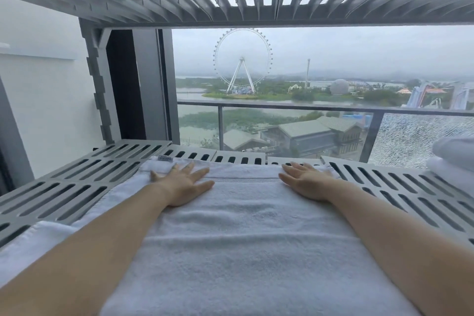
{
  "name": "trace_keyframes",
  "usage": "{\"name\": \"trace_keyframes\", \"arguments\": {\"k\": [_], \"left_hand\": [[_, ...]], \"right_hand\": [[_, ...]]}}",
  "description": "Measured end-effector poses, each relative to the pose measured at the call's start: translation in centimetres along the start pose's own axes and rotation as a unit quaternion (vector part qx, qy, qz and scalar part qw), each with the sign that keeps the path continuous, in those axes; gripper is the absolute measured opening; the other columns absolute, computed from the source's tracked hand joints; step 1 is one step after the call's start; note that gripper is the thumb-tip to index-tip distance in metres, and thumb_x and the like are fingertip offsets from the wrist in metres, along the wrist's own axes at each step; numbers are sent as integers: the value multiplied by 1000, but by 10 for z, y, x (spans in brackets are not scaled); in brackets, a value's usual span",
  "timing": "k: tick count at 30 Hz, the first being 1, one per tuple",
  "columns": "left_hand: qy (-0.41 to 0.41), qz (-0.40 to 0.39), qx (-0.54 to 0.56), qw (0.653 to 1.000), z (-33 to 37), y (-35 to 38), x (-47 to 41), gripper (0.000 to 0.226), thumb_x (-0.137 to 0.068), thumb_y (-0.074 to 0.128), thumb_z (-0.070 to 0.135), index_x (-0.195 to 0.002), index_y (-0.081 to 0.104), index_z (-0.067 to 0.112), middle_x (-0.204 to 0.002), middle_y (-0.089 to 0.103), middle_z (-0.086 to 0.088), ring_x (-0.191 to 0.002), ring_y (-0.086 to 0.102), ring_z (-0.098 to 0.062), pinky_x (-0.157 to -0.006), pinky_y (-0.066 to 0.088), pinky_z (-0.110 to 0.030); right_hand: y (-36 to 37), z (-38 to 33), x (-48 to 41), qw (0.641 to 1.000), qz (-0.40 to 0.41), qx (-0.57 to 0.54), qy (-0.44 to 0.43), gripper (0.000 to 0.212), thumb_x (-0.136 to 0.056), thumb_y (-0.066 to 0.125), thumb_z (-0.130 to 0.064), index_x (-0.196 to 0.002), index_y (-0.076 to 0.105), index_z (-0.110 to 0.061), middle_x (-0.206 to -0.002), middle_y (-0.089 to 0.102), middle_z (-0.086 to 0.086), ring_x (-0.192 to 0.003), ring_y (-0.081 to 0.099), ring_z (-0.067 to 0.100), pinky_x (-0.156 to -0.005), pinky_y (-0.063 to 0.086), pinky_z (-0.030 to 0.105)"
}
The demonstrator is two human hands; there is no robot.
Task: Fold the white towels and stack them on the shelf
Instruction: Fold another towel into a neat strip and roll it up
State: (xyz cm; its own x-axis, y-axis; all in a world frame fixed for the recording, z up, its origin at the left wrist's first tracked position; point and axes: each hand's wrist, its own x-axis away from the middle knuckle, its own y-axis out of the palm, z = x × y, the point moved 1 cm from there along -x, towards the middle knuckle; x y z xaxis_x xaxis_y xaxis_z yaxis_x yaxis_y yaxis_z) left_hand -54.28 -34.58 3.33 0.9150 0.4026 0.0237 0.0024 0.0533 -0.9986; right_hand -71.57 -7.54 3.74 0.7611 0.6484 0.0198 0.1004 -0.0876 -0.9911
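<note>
here the white towel lies spread flat on the grey slotted shelf, with its far edge near the back of the shelf. the left hand presses flat on the towel, fingers spread. the right hand lies flat on it too, fingers straight. at the far right, folded towels sit stacked on the same shelf.

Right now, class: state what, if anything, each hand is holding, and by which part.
Nothing is held: left hand and right hand press flat on the far end of the white towel on the shelf.
</note>
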Motion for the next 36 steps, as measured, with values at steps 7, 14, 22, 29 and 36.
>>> {"name": "trace_keyframes", "arguments": {"k": [7,14,22,29,36], "left_hand": [[127,-9,-5,992,18,6,-1,58,-84,11,72,-139,3,55,-155,-3,12,-143,-3,-13,-109,-7,-59],[110,1,13,994,12,-2,9,59,-87,17,69,-142,11,47,-156,4,11,-143,1,-14,-113,5,-56],[247,85,149,954,7,-19,97,46,-85,30,64,-102,62,36,-116,55,17,-106,49,2,-94,39,-27],[222,139,30,965,11,-11,142,29,-93,36,49,-77,47,28,-75,53,13,-71,49,-10,-64,40,-30],[181,134,7,974,-9,-9,162,34,-91,30,57,-75,43,30,-73,52,11,-71,50,-11,-61,36,-31]], "right_hand": [[14,-56,-3,985,-46,-1,-164,58,-86,10,-71,-140,12,-51,-155,3,-15,-142,-1,9,-111,-7,49],[2,-60,10,989,-16,67,-130,57,-91,15,-63,-144,14,-41,-156,8,-11,-143,3,13,-116,3,45],[-21,-107,90,960,87,-80,-253,23,-90,52,-39,-93,68,-22,-93,59,-10,-85,59,12,-79,48,32],[-10,-102,135,973,90,-66,-203,23,-91,51,-42,-77,57,-24,-79,48,-16,-76,51,10,-67,36,23],[-5,-92,155,984,115,-32,-133,35,-87,48,-54,-68,46,-24,-75,50,-10,-72,48,13,-64,36,28]]}}
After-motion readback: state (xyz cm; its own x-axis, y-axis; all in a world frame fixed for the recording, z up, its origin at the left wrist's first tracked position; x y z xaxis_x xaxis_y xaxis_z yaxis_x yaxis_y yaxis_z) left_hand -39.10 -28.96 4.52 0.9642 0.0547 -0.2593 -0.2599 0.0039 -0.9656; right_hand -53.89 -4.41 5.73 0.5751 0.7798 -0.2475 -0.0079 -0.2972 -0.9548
